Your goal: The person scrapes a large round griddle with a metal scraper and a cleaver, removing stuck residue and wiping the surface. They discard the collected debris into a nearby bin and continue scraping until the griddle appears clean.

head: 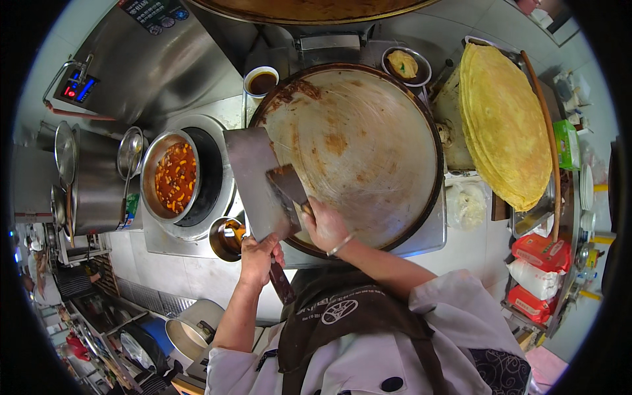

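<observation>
My left hand (pixel 260 259) is closed round the handle of a large rectangular metal blade (pixel 254 173), a broad scraper or cleaver with a dark red handle. A small metal scraper (pixel 289 185) is in my right hand (pixel 326 224), its blade lying against the face of the large blade. Both tools are over the left edge of a round griddle (pixel 360 153), whose pale surface bears brown residue and scratches, darkest at the upper left. A bracelet circles my right wrist.
Left are a steel bowl of red-orange stew (pixel 175 177) and a small metal pot (pixel 227 239). A cup of dark sauce (pixel 261 83) and a bowl with food (pixel 405 65) stand behind the griddle. Yellow flat pancakes (pixel 503 128) are stacked right, beside a long wooden stick (pixel 548 128).
</observation>
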The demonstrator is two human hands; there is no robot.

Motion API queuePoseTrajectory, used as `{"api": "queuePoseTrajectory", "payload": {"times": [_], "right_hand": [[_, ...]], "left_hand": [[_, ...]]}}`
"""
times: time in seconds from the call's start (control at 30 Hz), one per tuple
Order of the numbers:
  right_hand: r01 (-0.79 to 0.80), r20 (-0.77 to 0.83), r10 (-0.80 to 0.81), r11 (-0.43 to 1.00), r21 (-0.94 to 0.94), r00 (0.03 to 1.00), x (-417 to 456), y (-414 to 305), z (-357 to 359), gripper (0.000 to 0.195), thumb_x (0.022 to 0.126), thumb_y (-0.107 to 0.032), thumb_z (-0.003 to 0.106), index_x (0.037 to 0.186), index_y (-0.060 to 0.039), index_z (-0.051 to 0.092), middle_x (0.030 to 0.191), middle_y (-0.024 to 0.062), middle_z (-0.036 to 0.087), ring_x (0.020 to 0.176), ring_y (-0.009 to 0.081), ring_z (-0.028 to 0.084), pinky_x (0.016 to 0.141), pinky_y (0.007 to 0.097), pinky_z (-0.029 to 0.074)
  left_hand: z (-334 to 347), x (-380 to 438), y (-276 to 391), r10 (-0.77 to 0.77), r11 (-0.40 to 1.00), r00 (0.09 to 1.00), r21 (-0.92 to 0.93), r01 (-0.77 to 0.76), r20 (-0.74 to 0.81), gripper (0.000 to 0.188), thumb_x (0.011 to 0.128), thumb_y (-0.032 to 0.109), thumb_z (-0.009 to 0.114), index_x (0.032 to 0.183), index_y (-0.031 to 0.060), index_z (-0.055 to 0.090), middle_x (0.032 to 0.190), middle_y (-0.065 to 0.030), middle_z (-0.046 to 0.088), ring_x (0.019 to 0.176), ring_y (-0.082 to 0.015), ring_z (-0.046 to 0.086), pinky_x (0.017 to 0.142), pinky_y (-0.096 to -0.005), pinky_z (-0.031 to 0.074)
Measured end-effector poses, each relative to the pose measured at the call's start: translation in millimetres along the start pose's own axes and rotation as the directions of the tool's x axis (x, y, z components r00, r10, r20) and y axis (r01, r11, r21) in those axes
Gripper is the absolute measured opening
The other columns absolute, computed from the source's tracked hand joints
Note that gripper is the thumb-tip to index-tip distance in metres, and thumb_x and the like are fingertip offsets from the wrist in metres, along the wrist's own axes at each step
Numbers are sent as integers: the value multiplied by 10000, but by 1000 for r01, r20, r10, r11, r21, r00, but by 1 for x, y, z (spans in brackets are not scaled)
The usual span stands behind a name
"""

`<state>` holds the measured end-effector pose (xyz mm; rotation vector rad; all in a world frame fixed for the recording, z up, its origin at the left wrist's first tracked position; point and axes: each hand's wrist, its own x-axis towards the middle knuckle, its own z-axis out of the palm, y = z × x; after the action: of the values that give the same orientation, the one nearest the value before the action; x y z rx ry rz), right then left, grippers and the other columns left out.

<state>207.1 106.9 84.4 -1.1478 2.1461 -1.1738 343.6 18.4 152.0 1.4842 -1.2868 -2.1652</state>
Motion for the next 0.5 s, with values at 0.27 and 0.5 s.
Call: {"api": "queuePoseTrajectory", "payload": {"times": [0.27, 0.5], "right_hand": [[-182, 257, 244, 953, -243, 935, 104, 2, -33, 382, 845, -279, 478, 1048, 41, 521, 911, 242, 586, 871, 365, 566, 759, 441, 446], [199, 449, 105, 792, -577, 887, -11, 69, -131, 446, 836, -249, 506, 1246, -99, 412, 1129, 146, 527, 1002, 308, 529, 789, 407, 468]], "left_hand": [[-33, -19, -4, -52, 995, 997, 81, 56, -54, 107, 849, 55, 498, 748, 20, 488, 520, -37, 461, 411, -136, 456, 376, -284, 406], [-69, -33, -1, -8, 984, 993, -177, -13, -118, 158, 828, 83, 552, 694, 48, 475, 497, -33, 434, 394, -137, 435, 361, -272, 395]]}}
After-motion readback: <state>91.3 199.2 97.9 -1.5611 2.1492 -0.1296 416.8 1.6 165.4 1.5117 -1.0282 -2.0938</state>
